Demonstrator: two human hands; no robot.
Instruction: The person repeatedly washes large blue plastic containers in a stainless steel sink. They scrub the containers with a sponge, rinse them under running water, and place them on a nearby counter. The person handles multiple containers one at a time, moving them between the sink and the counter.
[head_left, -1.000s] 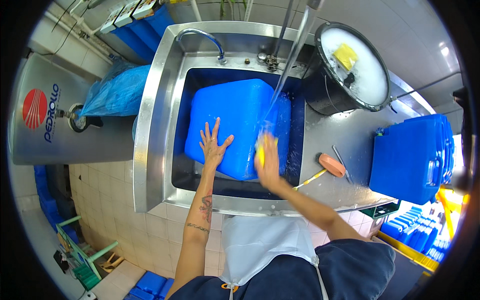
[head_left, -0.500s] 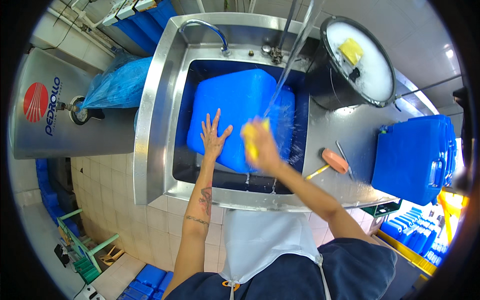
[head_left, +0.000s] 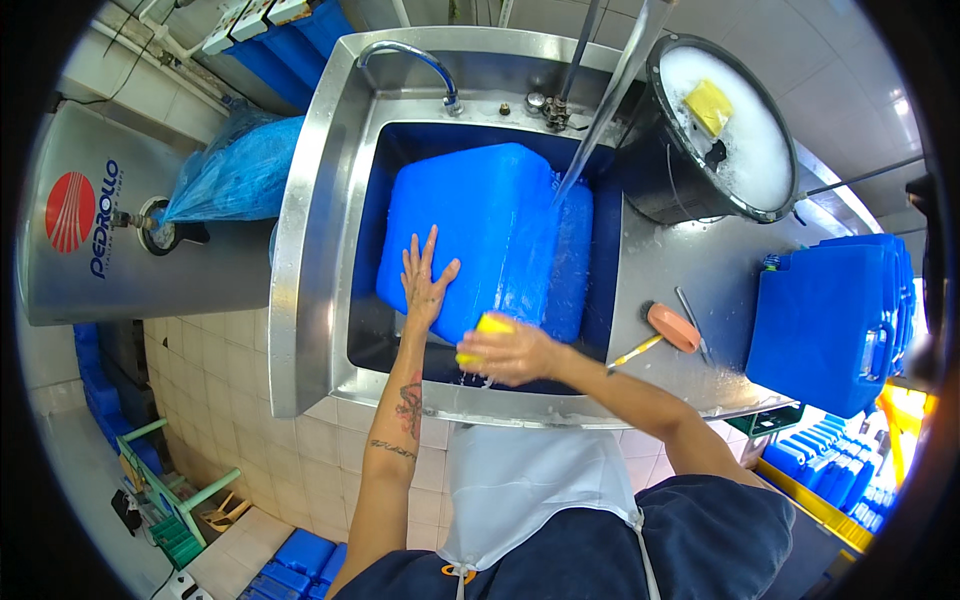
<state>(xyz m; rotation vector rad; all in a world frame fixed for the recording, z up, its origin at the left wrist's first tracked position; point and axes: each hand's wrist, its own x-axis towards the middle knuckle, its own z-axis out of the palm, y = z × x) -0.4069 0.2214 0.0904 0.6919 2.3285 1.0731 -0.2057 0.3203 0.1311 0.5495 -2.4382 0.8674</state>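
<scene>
A big blue plastic jerrycan [head_left: 465, 215] lies tilted in the steel sink basin [head_left: 365, 345]. Spread flat on its near left part is my left hand [head_left: 425, 290], fingers apart. My right hand [head_left: 512, 355] grips a yellow sponge [head_left: 494, 324] at the jerrycan's near edge, and suds drip beneath it. From a pipe above, a stream of water [head_left: 600, 120] falls on the jerrycan's right side. Part of the jerrycan's right end lies lower, behind the stream.
Right of the basin stands a black bucket [head_left: 655, 175] of suds with another yellow sponge [head_left: 709, 107]. Nearer lie an orange brush [head_left: 673, 328] and a thin metal rod [head_left: 692, 322]. More blue jerrycans [head_left: 815, 325] stand at the counter's right end. A curved tap [head_left: 425, 58] rises behind the basin.
My right hand has moved with the sponge down and slightly left to the jerrycan's near edge. My left hand stays in place. Less water splashes on the right.
</scene>
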